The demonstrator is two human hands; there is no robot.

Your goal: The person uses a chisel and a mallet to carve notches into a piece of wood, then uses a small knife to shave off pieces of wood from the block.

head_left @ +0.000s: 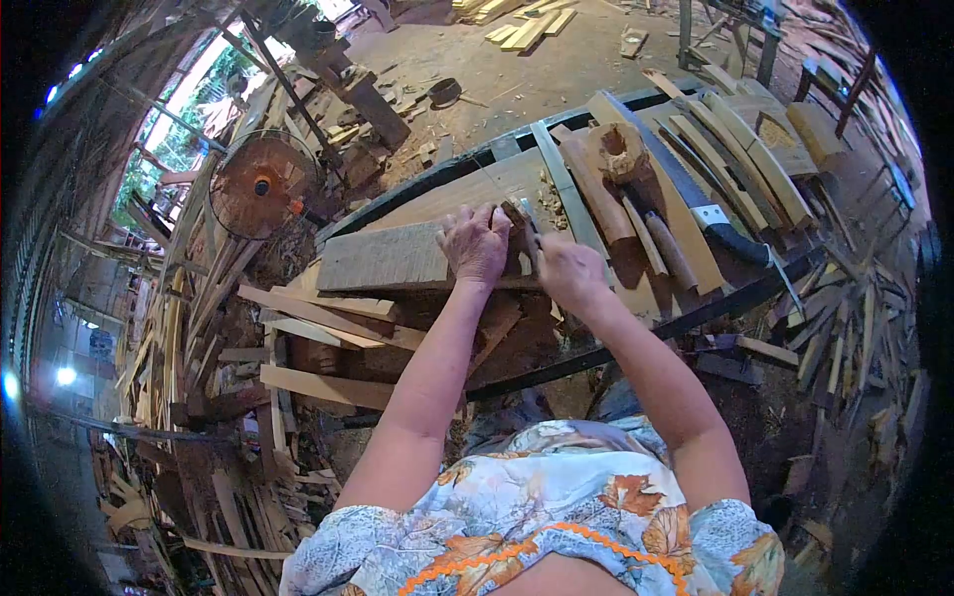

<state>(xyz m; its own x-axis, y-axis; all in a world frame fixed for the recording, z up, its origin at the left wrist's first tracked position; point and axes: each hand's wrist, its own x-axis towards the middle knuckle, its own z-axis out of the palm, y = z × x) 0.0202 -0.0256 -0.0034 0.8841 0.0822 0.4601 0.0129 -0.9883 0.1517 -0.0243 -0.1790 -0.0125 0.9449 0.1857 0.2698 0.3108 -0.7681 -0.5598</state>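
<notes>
At the middle of the worktop (467, 189), the left hand (475, 243) is curling its fingers over a small pale chunk of wood (517, 213) and pressing it down on a wide grey weathered plank (383, 256).

Just beside it, the right hand (568, 270) is closing in a fist round a thin grey blade-like tool (530, 230). The tool's tip is touching the chunk; its kind cannot be told.

Outward toward the right edge:
- Round brown wooden billets (594, 189) are lying side by side.
- A hollowed log stub (621, 149) is resting on the billets.
- A long machete with a black handle and white collar (711, 214) is lying aslant.
- Flat pale slats (755, 159) are fanning out at the far right corner.

Beyond the left edge, a rusty round disc (260, 184) is standing upright. Below the near edge, pale timber offcuts (318, 328) are lying in a heap.
</notes>
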